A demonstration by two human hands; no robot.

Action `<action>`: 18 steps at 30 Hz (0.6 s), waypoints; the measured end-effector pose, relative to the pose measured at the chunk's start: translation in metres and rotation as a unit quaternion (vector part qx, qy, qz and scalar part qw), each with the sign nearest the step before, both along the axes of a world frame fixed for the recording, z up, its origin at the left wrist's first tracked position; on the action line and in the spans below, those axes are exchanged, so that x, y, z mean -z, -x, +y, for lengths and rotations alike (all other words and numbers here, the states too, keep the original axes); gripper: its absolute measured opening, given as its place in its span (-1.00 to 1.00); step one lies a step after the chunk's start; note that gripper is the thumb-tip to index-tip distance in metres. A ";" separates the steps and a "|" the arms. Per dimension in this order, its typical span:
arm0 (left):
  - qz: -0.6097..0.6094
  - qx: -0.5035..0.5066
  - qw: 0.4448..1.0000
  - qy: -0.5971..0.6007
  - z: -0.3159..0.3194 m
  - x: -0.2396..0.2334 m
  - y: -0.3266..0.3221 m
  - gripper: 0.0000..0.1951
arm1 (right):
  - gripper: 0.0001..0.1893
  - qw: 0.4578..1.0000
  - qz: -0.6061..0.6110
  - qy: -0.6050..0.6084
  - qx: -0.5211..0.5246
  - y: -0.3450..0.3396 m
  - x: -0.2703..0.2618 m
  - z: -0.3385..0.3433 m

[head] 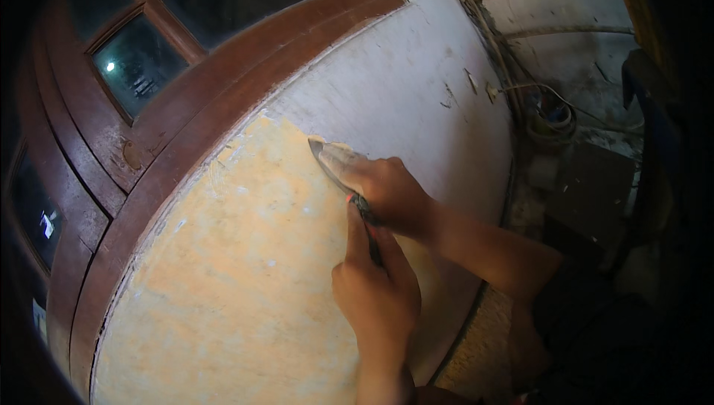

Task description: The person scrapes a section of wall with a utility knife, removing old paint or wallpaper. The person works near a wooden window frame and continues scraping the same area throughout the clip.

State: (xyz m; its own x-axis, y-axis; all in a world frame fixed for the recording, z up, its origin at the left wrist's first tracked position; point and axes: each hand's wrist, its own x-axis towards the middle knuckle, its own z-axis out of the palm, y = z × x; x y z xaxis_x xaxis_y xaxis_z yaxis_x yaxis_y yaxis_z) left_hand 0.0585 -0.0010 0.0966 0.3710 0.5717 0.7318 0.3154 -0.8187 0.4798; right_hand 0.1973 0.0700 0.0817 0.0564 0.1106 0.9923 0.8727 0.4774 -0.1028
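Note:
A knife-like scraper point(330, 173) with a grey blade and a black and red handle lies against the wall before me. Its tip touches the border where the white paint point(385, 81) meets a bare, yellowish patch point(240, 271). My left hand point(379, 288) grips the handle from below, with its index finger stretched along it. Above it, my right hand point(390, 190) lies over the blade, its dusty fingers pressed along the metal near the tip. The far side of the handle is hidden by my hands.
A brown wooden frame with glass panes point(184, 37) borders the wall on the left. A thin cable point(541, 86) and a cluttered container point(549, 117) are at the far right. Beside them lies a dark flat panel point(594, 187).

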 end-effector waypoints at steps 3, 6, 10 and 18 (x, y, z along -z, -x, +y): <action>0.029 -0.004 1.000 -0.001 0.002 -0.005 -0.001 -0.62 | -0.47 1.000 0.012 0.008 -0.018 -0.004 -0.006 0.002; 0.029 -0.022 0.999 -0.016 0.002 -0.002 -0.001 -0.62 | -0.47 0.999 0.034 0.005 -0.038 -0.003 -0.006 0.000; 0.034 -0.057 0.998 -0.023 -0.001 0.006 0.003 -0.55 | -0.47 0.999 0.026 0.020 -0.018 0.008 0.004 -0.005; 0.050 -0.056 0.995 -0.065 0.008 0.003 -0.008 -0.55 | -0.48 0.999 -0.001 -0.032 -0.022 -0.014 -0.008 0.009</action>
